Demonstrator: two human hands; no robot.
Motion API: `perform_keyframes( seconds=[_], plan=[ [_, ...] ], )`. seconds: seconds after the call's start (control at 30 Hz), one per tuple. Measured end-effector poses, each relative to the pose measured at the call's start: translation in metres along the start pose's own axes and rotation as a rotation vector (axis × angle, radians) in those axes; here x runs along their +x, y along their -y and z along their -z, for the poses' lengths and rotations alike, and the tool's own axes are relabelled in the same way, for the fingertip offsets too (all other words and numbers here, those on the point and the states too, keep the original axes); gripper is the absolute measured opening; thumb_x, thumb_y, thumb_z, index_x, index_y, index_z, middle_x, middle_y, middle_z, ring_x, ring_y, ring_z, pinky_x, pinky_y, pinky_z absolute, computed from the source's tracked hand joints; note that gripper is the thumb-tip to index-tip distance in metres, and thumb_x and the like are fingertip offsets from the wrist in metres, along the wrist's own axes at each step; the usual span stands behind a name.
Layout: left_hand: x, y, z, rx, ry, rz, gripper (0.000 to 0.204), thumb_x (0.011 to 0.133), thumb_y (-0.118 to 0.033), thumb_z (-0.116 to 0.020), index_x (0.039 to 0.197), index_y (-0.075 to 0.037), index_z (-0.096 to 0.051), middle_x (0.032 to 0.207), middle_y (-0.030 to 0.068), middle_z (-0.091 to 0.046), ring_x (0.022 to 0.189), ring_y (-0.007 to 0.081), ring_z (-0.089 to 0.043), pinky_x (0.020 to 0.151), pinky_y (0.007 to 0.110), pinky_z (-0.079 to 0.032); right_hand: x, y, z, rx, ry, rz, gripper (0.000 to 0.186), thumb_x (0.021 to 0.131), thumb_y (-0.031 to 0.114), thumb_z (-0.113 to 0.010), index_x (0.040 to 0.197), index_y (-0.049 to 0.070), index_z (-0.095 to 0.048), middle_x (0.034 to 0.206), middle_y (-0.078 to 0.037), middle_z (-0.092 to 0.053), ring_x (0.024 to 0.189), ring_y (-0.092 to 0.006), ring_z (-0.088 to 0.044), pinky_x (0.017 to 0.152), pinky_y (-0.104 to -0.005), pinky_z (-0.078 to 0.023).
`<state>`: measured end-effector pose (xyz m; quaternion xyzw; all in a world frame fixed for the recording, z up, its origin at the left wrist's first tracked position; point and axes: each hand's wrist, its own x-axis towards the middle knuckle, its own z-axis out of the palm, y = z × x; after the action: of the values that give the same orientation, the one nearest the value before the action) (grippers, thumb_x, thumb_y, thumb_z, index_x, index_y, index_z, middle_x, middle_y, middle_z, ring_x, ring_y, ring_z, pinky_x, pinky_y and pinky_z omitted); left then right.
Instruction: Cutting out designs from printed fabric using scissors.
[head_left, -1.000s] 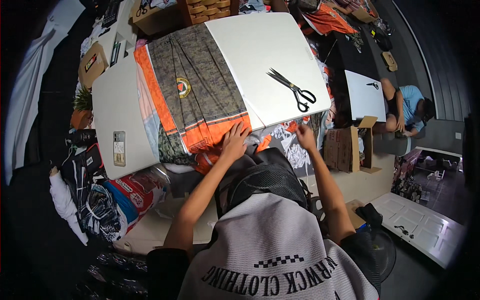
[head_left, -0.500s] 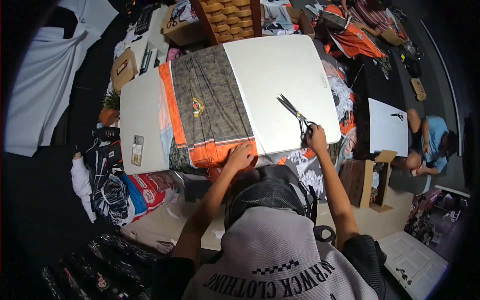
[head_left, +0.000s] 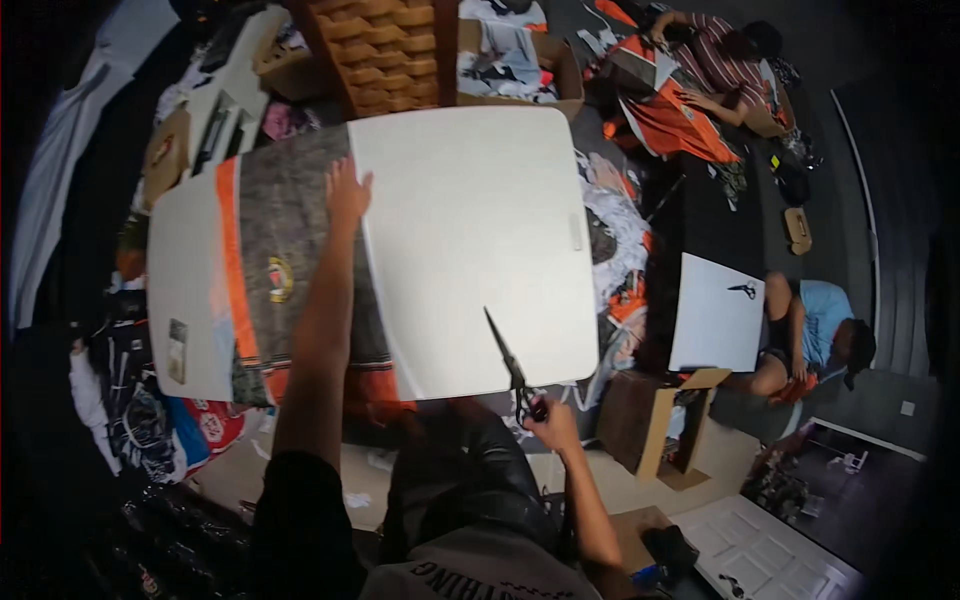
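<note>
My left hand (head_left: 346,188) reaches far across the white table, its fingers stretched out on the camouflage-patterned cloth (head_left: 285,225) near that cloth's far right edge. The grey-brown fabric carries orange bands and a small round emblem, and it lies over the table's left half. My left forearm hides part of it. At the near right edge, my right hand (head_left: 553,428) is closed round the handles of black scissors (head_left: 510,362). Their blades point away from me over the table top and look closed together.
The white table (head_left: 480,200) has a phone (head_left: 177,350) at its left end. Beyond it stand a woven-panel chair back (head_left: 385,60) and a cardboard box of fabric (head_left: 520,75). An open carton (head_left: 680,425) sits at the right. Two other people (head_left: 825,325) work on the right.
My left hand has moved from the cloth's near orange edge to its far right edge. The scissors have been drawn toward me, their blades closer together. The whole view has shifted.
</note>
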<state>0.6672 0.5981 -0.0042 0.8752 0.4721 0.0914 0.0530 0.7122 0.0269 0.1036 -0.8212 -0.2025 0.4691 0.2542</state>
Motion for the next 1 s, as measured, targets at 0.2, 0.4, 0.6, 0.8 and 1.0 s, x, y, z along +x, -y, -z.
perform_keyframes(
  seconds=[0.2, 0.4, 0.6, 0.8, 1.0],
  plan=[
    [0.013, -0.095, -0.045, -0.177, -0.029, -0.106, 0.061, 0.101, -0.043, -0.042, 0.152, -0.009, -0.033, 0.156, 0.0147, -0.034, 0.143, 0.0300, -0.033, 0.118, 0.042, -0.023, -0.064, -0.092, -0.020, 0.494, 0.027, 0.015, 0.036, 0.073, -0.003, -0.067, 0.108, 0.000, -0.061, 0.088, -0.001, -0.059, 0.075, -0.0112, -0.052, 0.073, -0.0224, -0.044],
    [-0.009, -0.150, -0.015, -0.550, 0.335, -0.295, 0.054, 0.102, -0.026, -0.045, 0.152, -0.009, -0.033, 0.156, 0.0113, -0.036, 0.143, 0.0249, -0.035, 0.116, 0.034, -0.029, -0.076, -0.115, -0.042, 0.718, -0.041, 0.016, 0.042, 0.075, -0.001, -0.068, 0.116, 0.001, -0.059, 0.080, 0.002, -0.050, 0.070, -0.0097, -0.044, 0.071, -0.0204, -0.039],
    [-0.095, -0.086, 0.028, -0.625, 0.079, -0.378, 0.052, 0.099, -0.014, -0.050, 0.149, -0.005, -0.037, 0.155, 0.0165, -0.035, 0.141, 0.0317, -0.037, 0.113, 0.036, -0.032, -0.051, -0.095, -0.038, 0.758, 0.020, -0.009, 0.029, 0.085, 0.009, -0.074, 0.108, 0.005, -0.058, 0.080, 0.003, -0.048, 0.070, -0.0079, -0.044, 0.066, -0.0197, -0.036],
    [-0.281, 0.170, 0.040, 0.063, -0.122, 0.049, 0.070, 0.095, -0.042, -0.058, 0.151, -0.008, -0.035, 0.153, 0.0224, -0.034, 0.137, 0.0439, -0.037, 0.113, 0.048, -0.030, -0.047, -0.076, -0.064, 0.563, 0.085, 0.053, 0.020, 0.089, 0.021, -0.071, 0.093, 0.007, -0.058, 0.074, 0.002, -0.048, 0.067, -0.0087, -0.044, 0.063, -0.0214, -0.036],
    [-0.377, 0.240, 0.071, 0.012, 0.066, 0.218, 0.077, 0.094, -0.051, -0.054, 0.155, -0.012, -0.027, 0.159, 0.0208, -0.022, 0.144, 0.0448, -0.023, 0.111, 0.052, -0.031, -0.066, -0.055, -0.088, 0.576, -0.006, 0.002, 0.024, 0.090, 0.029, -0.069, 0.085, 0.008, -0.057, 0.070, 0.002, -0.049, 0.064, -0.0096, -0.044, 0.062, -0.0230, -0.037]
  ],
)
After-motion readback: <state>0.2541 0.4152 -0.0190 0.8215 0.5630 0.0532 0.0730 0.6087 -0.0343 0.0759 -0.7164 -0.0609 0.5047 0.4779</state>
